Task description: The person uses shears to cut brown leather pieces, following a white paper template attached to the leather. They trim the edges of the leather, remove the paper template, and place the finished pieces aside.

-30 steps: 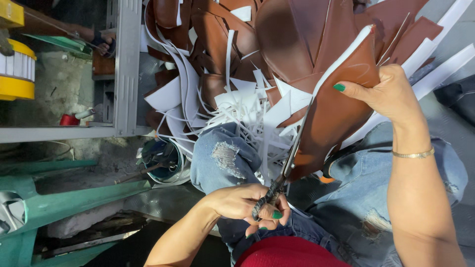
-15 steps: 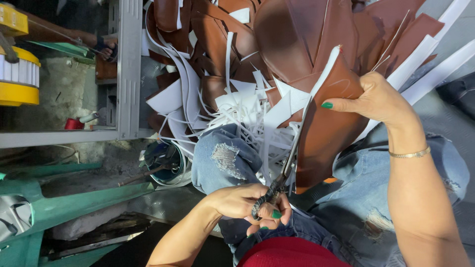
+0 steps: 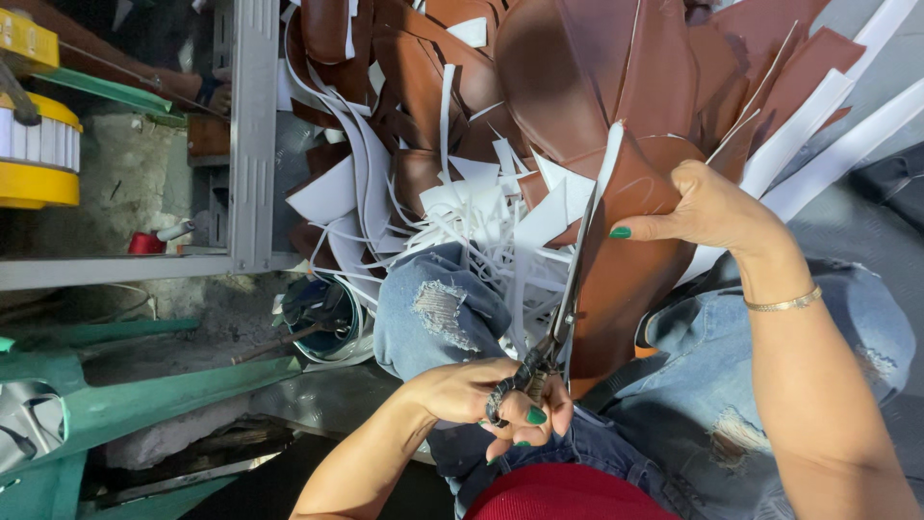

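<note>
My left hand (image 3: 496, 400), with green nails, is shut on the handles of a pair of dark scissors (image 3: 556, 323). The blades point up and run along the white edge of a brown leather piece (image 3: 626, 279). My right hand (image 3: 707, 207) grips that piece at its upper part, thumb on the front, with a thin gold bracelet (image 3: 784, 303) on the wrist. The leather hangs over my lap, between my knees in torn blue jeans (image 3: 433, 308).
A heap of brown leather pieces (image 3: 577, 67) and white offcut strips (image 3: 472, 207) lies beyond my knees. A grey metal frame (image 3: 252, 135) stands to the left, with a yellow and white reel (image 3: 34, 149), a small red spool (image 3: 146, 243) and green metal parts (image 3: 164, 395).
My right hand has shifted a little left and up with the leather piece. The scissors stay on its edge and my left hand has hardly moved.
</note>
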